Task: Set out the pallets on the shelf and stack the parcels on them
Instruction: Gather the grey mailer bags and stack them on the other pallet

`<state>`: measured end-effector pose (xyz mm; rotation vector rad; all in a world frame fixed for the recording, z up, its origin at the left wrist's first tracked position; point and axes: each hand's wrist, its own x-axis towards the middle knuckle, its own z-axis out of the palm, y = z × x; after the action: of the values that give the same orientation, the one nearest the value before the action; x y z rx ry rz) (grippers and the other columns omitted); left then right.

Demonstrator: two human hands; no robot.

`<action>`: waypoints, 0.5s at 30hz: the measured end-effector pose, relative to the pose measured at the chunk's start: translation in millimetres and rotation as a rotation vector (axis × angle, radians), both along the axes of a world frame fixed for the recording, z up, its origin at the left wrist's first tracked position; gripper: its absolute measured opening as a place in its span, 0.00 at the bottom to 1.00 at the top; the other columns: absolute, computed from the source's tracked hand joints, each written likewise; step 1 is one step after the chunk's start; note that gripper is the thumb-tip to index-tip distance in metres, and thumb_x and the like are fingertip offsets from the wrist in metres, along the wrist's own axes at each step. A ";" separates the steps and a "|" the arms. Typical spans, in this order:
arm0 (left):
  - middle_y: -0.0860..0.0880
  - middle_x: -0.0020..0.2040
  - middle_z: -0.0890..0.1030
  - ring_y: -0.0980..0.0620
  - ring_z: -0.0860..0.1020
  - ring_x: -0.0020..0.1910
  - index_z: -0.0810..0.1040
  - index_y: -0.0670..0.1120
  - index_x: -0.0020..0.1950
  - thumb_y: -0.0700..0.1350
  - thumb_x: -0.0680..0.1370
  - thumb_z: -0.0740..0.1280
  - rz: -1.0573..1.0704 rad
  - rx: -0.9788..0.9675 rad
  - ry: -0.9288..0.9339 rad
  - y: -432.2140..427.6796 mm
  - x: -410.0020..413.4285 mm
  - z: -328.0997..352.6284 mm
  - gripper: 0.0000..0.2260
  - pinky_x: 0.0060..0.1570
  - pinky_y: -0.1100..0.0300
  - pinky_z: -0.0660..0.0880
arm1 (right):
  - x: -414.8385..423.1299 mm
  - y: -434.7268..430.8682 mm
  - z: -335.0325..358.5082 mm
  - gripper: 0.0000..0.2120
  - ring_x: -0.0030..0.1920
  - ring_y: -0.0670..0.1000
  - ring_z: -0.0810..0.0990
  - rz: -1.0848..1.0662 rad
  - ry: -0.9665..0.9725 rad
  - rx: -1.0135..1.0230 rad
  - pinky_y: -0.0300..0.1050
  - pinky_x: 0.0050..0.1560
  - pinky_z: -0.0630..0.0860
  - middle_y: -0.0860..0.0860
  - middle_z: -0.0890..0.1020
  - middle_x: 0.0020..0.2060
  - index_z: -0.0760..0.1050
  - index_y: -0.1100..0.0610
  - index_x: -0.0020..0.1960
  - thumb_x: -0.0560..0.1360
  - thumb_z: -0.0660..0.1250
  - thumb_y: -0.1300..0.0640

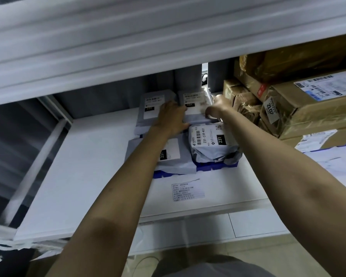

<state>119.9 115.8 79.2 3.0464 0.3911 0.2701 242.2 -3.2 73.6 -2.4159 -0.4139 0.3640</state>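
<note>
A parcel storeroom: a white metal shelf [88,166] holds grey mailer bags [212,155] with barcoded labels [208,136] and taped cardboard boxes [318,114] on blue pallets [208,168].

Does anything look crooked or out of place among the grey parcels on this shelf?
The front right parcel is lumpy and crumpled, and sits skewed beside the flat front left parcel, which seems to overhang the blue pallet on the left. The right hand grips the rear right parcel.
</note>
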 end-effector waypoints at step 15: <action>0.42 0.59 0.78 0.42 0.75 0.59 0.75 0.43 0.63 0.52 0.72 0.71 0.158 -0.235 -0.227 32.9 -15.9 3.1 0.22 0.56 0.51 0.74 | -5.8 -16.9 12.6 0.15 0.55 0.58 0.78 0.021 -0.234 0.104 0.47 0.52 0.75 0.58 0.80 0.54 0.75 0.62 0.59 0.73 0.65 0.62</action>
<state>104.0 148.7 82.4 2.7218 0.6013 0.5318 236.4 -20.1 86.2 -2.3603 -0.5478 0.0652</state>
